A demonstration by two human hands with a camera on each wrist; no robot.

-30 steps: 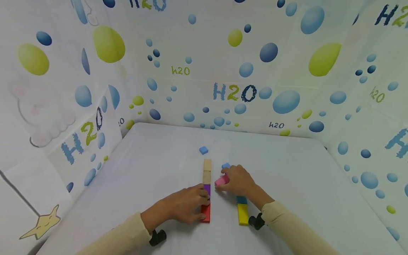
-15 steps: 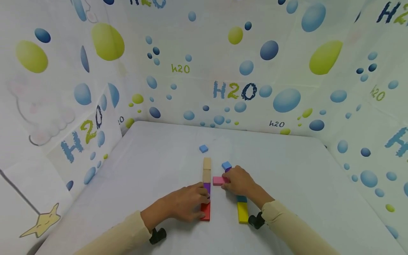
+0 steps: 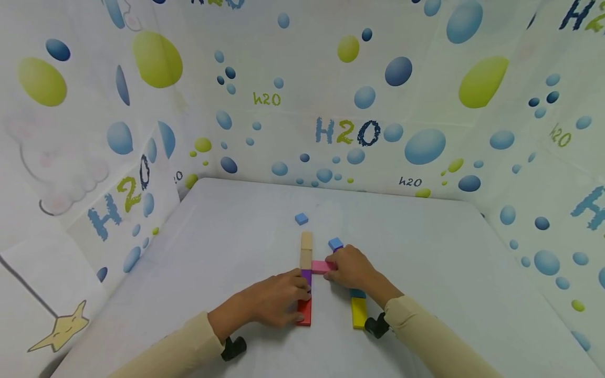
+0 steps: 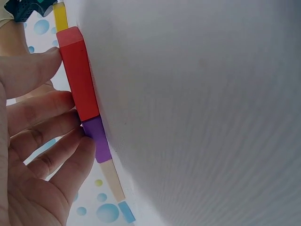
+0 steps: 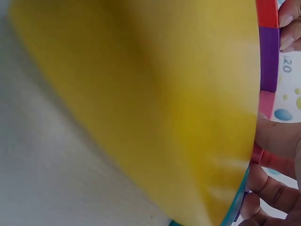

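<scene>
In the head view my left hand [image 3: 276,299] rests its fingertips along a red block [image 3: 304,312] and a purple block [image 3: 306,278]. These lie end to end, with two beige blocks [image 3: 306,249] continuing the row away from me. The left wrist view shows the fingers fairly straight against the red block [image 4: 80,75] and purple block [image 4: 97,139]. My right hand [image 3: 352,270] pinches a pink block [image 3: 320,267] lying crosswise, its left end at the row. Right-hand fingers [image 5: 280,139] hide part of the pink block in the right wrist view.
A second row, to the right, has a yellow block [image 3: 359,313], a teal block [image 3: 357,294] and a blue block [image 3: 335,243]; the right hand hides its middle. Another blue block [image 3: 301,218] lies beyond the beige ones. The white table [image 3: 227,226] meets a patterned curtain [image 3: 283,131].
My right hand has turned the pink block straight crosswise and slid it left until it meets the left row. The left hand has stayed on the red and purple blocks.
</scene>
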